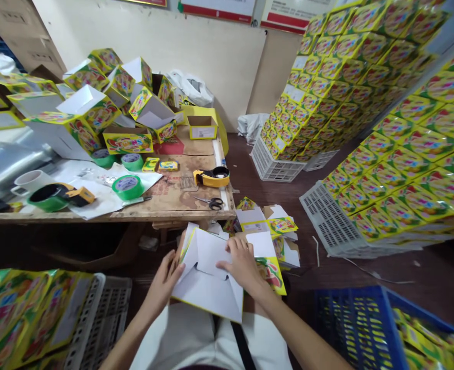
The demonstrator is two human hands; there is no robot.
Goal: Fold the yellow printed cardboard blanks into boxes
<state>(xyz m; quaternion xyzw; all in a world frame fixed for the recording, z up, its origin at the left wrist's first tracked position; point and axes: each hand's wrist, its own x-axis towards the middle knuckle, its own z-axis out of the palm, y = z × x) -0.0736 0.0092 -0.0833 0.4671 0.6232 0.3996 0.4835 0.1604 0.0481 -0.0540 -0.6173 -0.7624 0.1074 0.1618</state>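
Observation:
A white cardboard box with yellow printed edges rests on my lap, its flaps partly folded, white inside facing up. My left hand grips its left edge, fingers curled round the flap. My right hand lies on top of the right flaps, fingers pressing them down. More flat printed box blanks lie on the floor just beyond the box.
A wooden table ahead carries folded boxes, green tape rolls, a yellow tape dispenser and scissors. Stacked printed cartons on white crates fill the right. A blue crate sits at lower right, a grey crate at lower left.

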